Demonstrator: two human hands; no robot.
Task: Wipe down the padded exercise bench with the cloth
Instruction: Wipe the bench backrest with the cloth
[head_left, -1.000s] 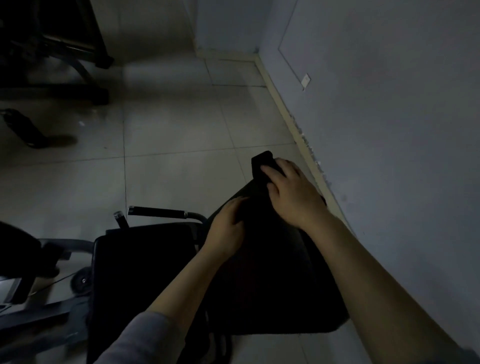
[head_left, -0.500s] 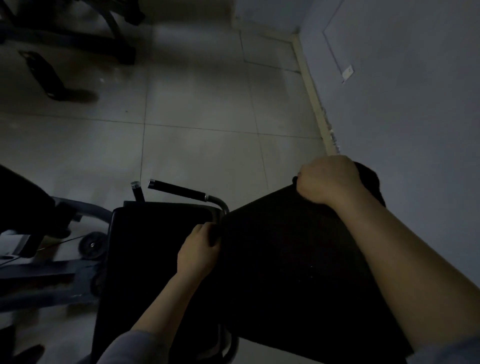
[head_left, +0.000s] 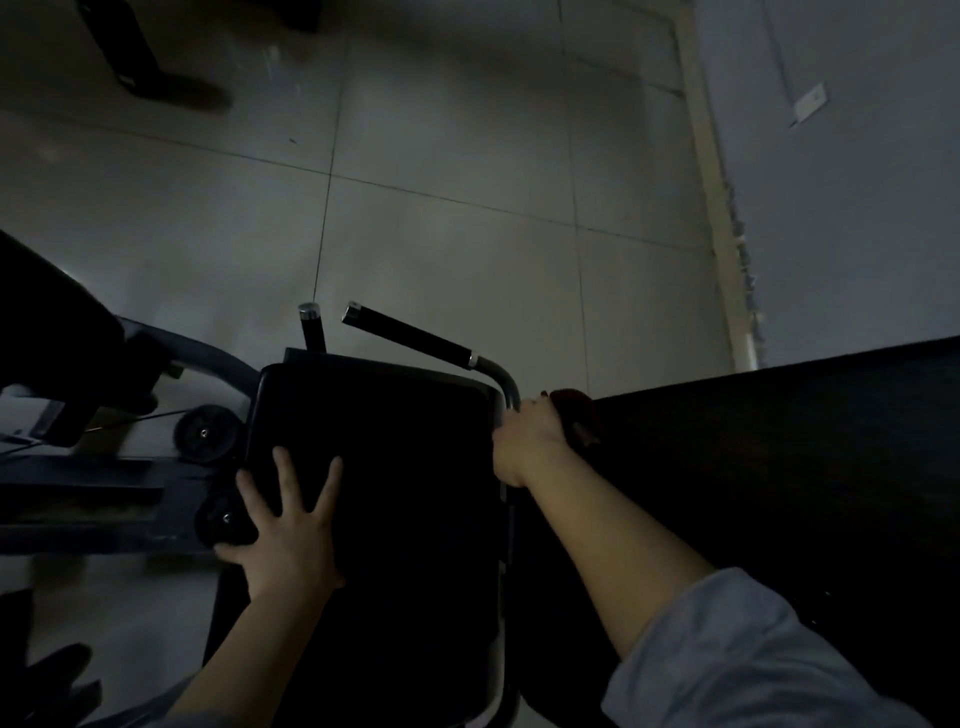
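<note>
Two hands were on the bench: left hand (head_left: 283, 525) splayed flat, empty, on the seat pad (head_left: 395, 499); right hand (head_left: 527, 434) bunched the dark cloth (head_left: 576, 415) against the back pad (head_left: 779, 467) edge, where it risked snagging the handle (head_left: 415, 338).

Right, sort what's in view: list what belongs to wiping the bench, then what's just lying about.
Belongs to the job:
- left hand, spread flat on the seat pad
- right hand, closed on the dark cloth
- back pad, beside the cloth
- bench handle

Just lying about:
- small wheels on the frame at left
- dark strap-like object on the floor
- wall socket
</note>
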